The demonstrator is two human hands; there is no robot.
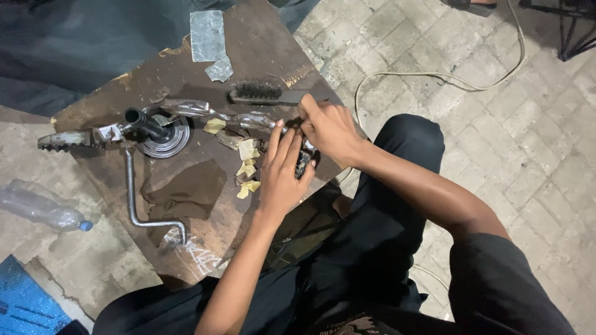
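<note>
My left hand (280,175) and my right hand (329,127) meet at the near end of a silvery metal crank arm (205,112) lying across a dark wooden board (261,43). Both hands close around a small dark part (305,160) at that end; most of it is hidden by my fingers. The arm's far end joins a round black hub (162,135) and a toothed pedal piece (62,141).
A wire brush (264,93) lies just beyond my right hand. Yellowish paper scraps (247,167), a dark rag (186,192) and a bent steel rod (133,198) rest on the board. A plastic bottle (40,208) lies on the paved floor at left; a white cable (434,75) runs at right.
</note>
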